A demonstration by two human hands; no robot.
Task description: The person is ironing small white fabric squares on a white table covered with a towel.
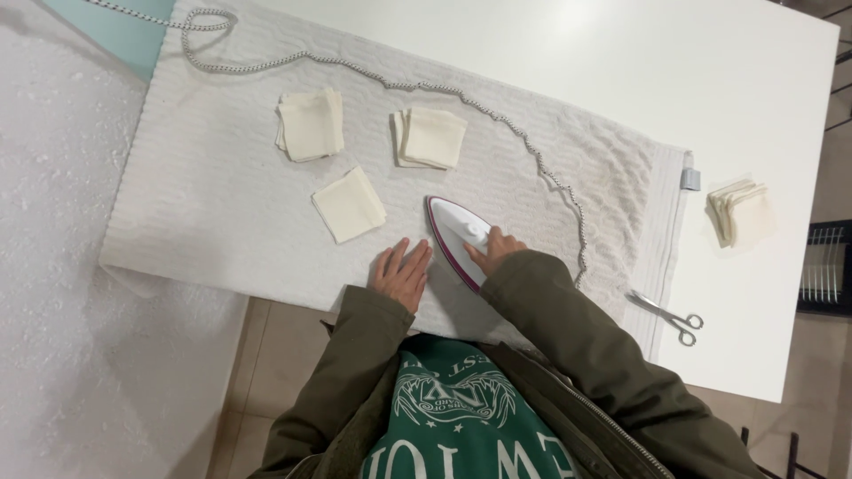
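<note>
A white iron [454, 229] with a magenta edge rests flat on a white towel [204, 191] spread over the table. My right hand [493, 249] grips the iron's handle. Just left of the iron, my left hand [401, 273] lies flat on the towel with fingers apart. A single cream fabric square [349, 204] lies up and to the left of my left hand. Two small stacks of cream squares [310, 125] [430, 137] sit farther back on the towel.
The iron's braided cord [532, 151] snakes across the towel from the far left to the right. Scissors [667, 314] lie on the white table [754, 98] near its front right, and another stack of cream squares [735, 211] lies beyond them.
</note>
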